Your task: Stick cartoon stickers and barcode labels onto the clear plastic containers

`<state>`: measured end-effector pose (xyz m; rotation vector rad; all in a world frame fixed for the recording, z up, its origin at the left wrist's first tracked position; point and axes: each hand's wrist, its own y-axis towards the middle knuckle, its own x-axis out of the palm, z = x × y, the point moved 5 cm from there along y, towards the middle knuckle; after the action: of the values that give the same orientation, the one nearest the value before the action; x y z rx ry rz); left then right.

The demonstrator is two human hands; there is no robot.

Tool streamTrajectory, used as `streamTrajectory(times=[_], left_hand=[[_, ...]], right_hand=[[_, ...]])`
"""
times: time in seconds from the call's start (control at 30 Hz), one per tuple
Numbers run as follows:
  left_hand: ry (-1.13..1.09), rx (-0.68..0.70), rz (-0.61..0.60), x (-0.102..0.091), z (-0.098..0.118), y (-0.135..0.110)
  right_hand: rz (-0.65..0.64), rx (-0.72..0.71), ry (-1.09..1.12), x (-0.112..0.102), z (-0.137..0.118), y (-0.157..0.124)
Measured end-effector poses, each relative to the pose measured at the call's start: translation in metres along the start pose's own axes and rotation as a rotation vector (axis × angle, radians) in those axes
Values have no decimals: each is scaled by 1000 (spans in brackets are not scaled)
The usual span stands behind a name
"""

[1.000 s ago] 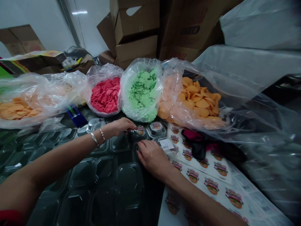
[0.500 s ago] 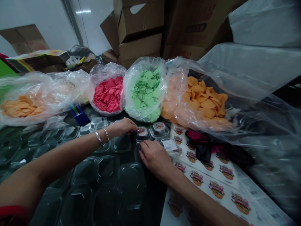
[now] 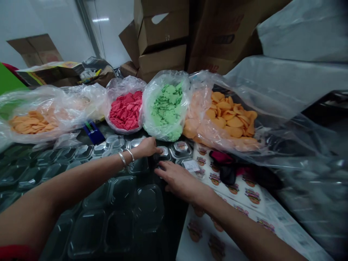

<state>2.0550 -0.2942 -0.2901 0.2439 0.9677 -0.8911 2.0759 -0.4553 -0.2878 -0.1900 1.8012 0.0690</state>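
My left hand, with two bracelets at the wrist, rests curled on the lid of a small clear container in the back row, fingertips pressed on it. My right hand lies flat, fingers stretched out, on the clear containers just in front of that one. Beside it stands a lidded container with a round sticker and one with a white label. Several rows of clear plastic containers cover the dark table under my arms.
Behind the containers stand open plastic bags of red crackers, green crackers and orange crackers, with another orange bag at left. Sticker sheets and a dark cloth lie at right. Cardboard boxes stack behind.
My left hand has slid a little further onto the stickered lid, covering the sticker. My right hand has opened flatter and shifted slightly left. The view has tilted a bit.
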Motion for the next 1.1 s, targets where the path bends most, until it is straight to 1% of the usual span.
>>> streamTrajectory(times=[0.1,0.2,0.3,0.37,0.4,0.47,0.5,0.57,0.63,0.7,0.73,0.77,0.8,0.83,0.87,0.9,0.93,0.97,1.0,1.03,1.07,1.1], left_hand=[[44,20,33,-11,3,-1],[65,93,90,-32,12,-10],[-6,203,162,-57,25,-28],[-128,300,205,-69,33,-43],[-191,348,219,-71,37,-50],[-268,413,208,-68,43,-61],[-281,436,184,-63,45,-65],[-266,463,127,-49,50,-70],[-216,471,83,-36,54,-73],[-158,464,53,-25,56,-79],[-126,464,38,-21,57,-85],[-90,475,21,-17,58,-94],[-48,502,0,-13,58,-106],[-2,545,-27,-8,58,-120],[50,603,-73,-2,58,-137],[103,677,-136,6,56,-156],[161,755,-210,14,53,-174],[224,828,-288,23,48,-191],[288,890,-347,32,42,-204],[346,934,-379,39,36,-212],[392,960,-383,44,31,-215],[423,971,-363,47,27,-214]], right_hand=[[-17,-54,30,0,6,7],[-15,-130,83,-9,4,10],[32,-185,72,-35,-6,3],[87,-176,14,-57,-8,-8],[114,-149,-27,-67,-5,-14],[126,-65,-97,-79,9,-26],[104,-19,-122,-79,20,-29],[29,46,-153,-69,41,-31],[-42,77,-161,-53,56,-27],[-79,101,-143,-41,61,-23],[-78,122,-130,-40,59,-23],[-46,149,-120,-42,55,-28],[19,181,-112,-48,47,-37],[114,213,-97,-57,38,-52],[231,245,-71,-67,25,-72],[356,274,-23,-75,11,-99],[460,299,54,-79,-5,-129],[529,332,155,-76,-21,-160],[577,414,275,-66,-37,-191],[581,487,409,-49,-53,-218],[510,592,574,-23,-68,-240],[439,683,744,7,-84,-257]])
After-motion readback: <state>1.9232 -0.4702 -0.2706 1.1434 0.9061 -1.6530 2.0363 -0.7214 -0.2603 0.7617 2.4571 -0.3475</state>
